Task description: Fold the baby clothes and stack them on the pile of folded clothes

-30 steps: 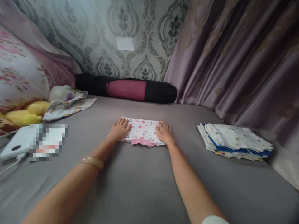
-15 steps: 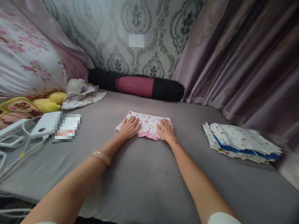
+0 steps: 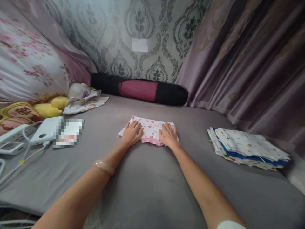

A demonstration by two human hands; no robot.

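A small folded white garment with pink hearts and a pink edge lies on the grey bed sheet in front of me. My left hand rests flat on its left part, fingers stretched out. My right hand lies flat on its right part, fingers spread too. Neither hand grips the cloth. A pale bangle sits on my left wrist.
A stack of folded printed cloths lies at the right by the purple curtain. A black and maroon roll lies along the wall. At the left are floral bedding, yellow soft toys, a loose cloth, a white power bank and cables.
Both hands have slid closer together on the garment and stayed flat on it. The camera has shifted, showing more of the left side of the bed.
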